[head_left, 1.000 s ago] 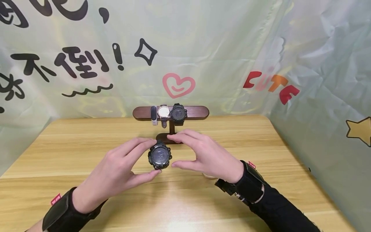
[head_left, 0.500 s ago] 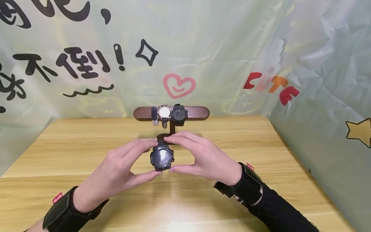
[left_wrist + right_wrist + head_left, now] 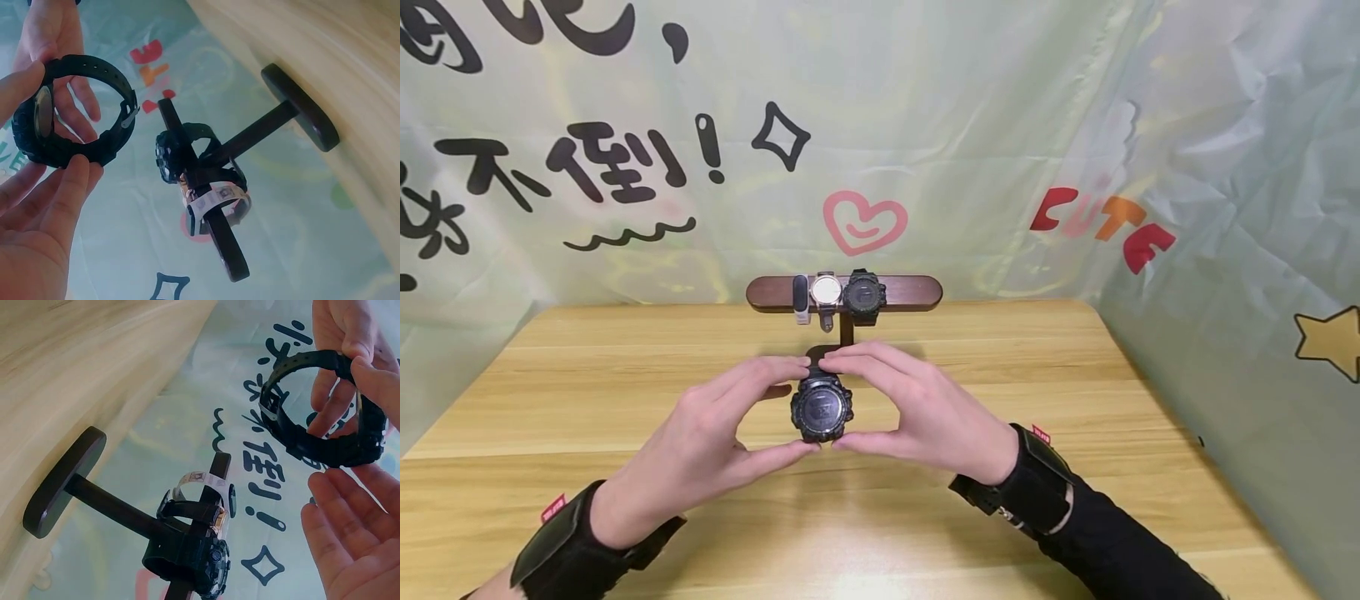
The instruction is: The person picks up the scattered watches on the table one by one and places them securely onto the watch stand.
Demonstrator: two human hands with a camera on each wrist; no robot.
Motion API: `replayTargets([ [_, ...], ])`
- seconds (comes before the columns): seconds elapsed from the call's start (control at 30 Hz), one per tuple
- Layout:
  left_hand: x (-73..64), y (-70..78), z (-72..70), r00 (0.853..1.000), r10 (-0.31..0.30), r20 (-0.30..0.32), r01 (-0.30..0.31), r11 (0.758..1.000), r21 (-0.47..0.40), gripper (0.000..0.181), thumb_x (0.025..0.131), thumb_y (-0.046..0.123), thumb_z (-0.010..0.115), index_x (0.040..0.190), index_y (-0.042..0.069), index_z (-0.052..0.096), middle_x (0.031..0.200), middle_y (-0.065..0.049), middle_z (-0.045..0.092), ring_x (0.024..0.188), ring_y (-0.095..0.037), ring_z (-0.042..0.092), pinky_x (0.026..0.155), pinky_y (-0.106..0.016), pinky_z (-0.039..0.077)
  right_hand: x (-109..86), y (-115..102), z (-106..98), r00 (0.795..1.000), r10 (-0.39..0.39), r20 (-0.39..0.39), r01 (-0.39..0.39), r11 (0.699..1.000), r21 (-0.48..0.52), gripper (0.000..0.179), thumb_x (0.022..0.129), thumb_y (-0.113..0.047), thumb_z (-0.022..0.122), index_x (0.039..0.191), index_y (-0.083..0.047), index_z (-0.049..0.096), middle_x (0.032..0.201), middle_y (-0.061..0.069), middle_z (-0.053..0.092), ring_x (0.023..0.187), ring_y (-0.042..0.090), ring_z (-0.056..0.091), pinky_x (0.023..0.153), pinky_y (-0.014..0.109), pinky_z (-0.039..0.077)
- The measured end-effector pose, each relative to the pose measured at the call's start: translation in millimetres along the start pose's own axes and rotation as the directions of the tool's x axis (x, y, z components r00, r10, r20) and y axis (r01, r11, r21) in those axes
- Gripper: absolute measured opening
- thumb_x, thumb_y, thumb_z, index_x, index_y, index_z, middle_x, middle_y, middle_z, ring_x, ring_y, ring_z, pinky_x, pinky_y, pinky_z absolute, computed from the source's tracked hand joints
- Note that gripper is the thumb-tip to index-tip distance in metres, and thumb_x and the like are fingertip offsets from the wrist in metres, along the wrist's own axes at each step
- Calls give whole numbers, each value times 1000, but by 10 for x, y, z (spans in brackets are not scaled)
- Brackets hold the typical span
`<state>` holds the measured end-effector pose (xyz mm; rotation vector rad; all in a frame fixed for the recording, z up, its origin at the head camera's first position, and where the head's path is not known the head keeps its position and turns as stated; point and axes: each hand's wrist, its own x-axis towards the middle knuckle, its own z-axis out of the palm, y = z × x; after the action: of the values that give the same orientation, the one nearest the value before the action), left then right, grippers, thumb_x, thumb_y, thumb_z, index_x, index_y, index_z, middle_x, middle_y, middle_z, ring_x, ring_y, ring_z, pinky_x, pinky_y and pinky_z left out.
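A black digital wristwatch [image 3: 822,408] with its strap buckled into a loop is held upright above the table, its face toward the head camera. My left hand [image 3: 715,417] grips it by its upper and lower ends, fingertips above and thumb below in the head view. From the other side, my right hand [image 3: 925,408] pinches it the same way, fingertips at the top strap and thumb at the lower edge. In the left wrist view the closed strap [image 3: 94,65] shows as a hollow ring. Just beyond the hands stands a dark wooden T-shaped watch stand [image 3: 913,292].
On the stand's bar hang a white-banded fitness band [image 3: 801,293], a rose-gold watch [image 3: 827,290] and another black digital watch [image 3: 865,294]. The bar is bare at both ends. The wooden table [image 3: 737,533] meets a printed cloth backdrop [image 3: 970,125] behind and at the right.
My right hand has moved left and closed onto the watch, which my left hand holds throughout. The watch has shifted slightly right and tilted a little; the watches on the stand are unmoved.
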<state>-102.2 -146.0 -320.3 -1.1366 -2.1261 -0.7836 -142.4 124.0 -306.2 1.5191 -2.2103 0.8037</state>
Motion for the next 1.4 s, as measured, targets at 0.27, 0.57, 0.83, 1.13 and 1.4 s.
replayTargets([
  [0.27,2,-4,5,1000,-14,-8,13,999,-44,61,96,46,79,135,2,66,129,-9,73,115,-22,74,95,-19,61,-4,2,37,998,-54,-29,54,998,-22,76,84,-24,95,147,-3,58,146,9,64,135,20,64,117,28,51],
  [0.57,5,-3,11,999,-31,-11,30,998,-51,61,92,46,83,133,4,67,131,-9,70,117,-20,72,99,-17,58,-3,10,56,996,-70,-46,70,997,-18,76,83,-21,95,147,-2,58,143,8,64,135,19,64,119,25,49],
  [0.83,17,-14,6,1000,-18,-17,18,1000,-26,61,93,48,80,135,5,68,134,-9,71,118,-20,72,103,-15,55,-3,25,71,996,-65,-65,65,998,-2,78,83,-19,95,148,-1,56,143,11,63,129,20,67,115,27,53],
  [1.13,10,-25,4,1000,-28,-4,28,999,-30,61,95,49,78,136,5,67,136,-9,71,119,-20,72,102,-16,56,6,34,60,994,-75,-82,74,997,-11,77,82,-22,97,146,-2,59,141,11,66,127,19,69,114,26,53],
  [1.4,19,-39,13,1000,-22,6,22,1000,-14,69,93,52,79,140,4,64,138,-9,69,121,-20,70,102,-18,57,-7,55,51,994,-66,-83,64,998,-25,75,82,-24,96,145,-3,61,141,10,67,130,21,68,115,28,53],
])
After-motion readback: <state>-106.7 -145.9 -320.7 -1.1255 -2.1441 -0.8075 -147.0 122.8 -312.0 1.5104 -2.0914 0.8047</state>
